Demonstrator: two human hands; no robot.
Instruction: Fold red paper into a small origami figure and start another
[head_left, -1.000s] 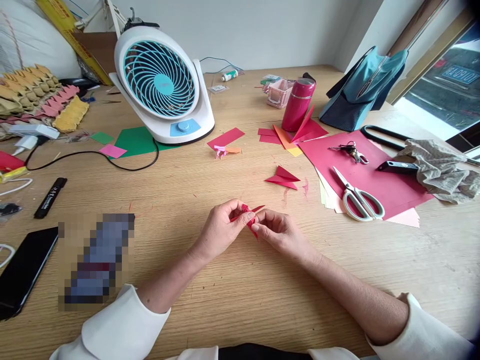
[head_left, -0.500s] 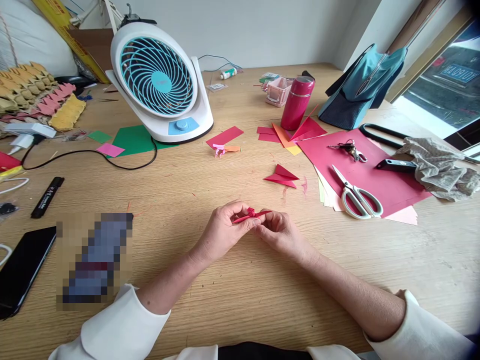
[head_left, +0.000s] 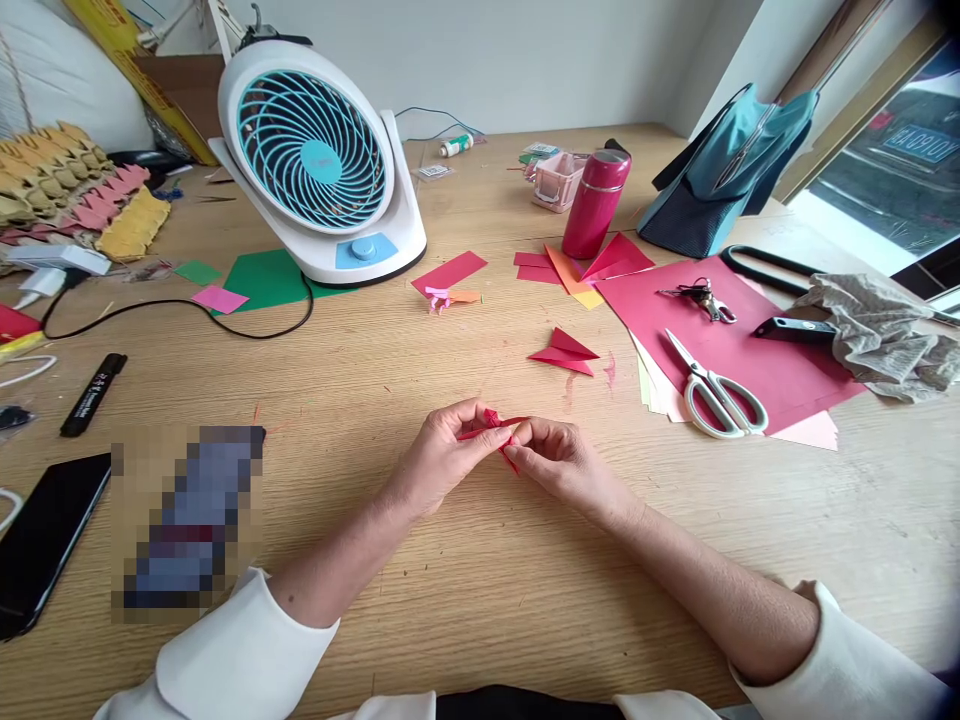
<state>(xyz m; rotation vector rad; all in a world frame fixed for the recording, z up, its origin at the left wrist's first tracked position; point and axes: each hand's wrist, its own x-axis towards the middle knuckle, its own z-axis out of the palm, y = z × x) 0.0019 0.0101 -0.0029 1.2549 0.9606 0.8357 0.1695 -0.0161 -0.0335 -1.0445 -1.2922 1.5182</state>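
Note:
Between my two hands is a small folded piece of red paper (head_left: 491,419), held above the wooden table near the middle of the view. My left hand (head_left: 448,452) pinches its left part between thumb and fingers. On the other side, my right hand (head_left: 553,457) grips the right part with its fingertips, and a narrow red point sticks out downward between the hands. The fingers hide much of the paper. Beyond them lies another folded red paper piece (head_left: 564,353), touched by neither hand.
White-handled scissors (head_left: 721,400) and keys (head_left: 701,295) lie on a large red sheet (head_left: 795,385) at the right. A fan (head_left: 322,165), a pink bottle (head_left: 596,205) and a blue bag (head_left: 701,195) stand behind. Phones (head_left: 52,540) and a marker (head_left: 94,395) lie left.
The red paper has turned in my fingers, and a pointed end now shows below, between the hands. Both hands have stayed in nearly the same place.

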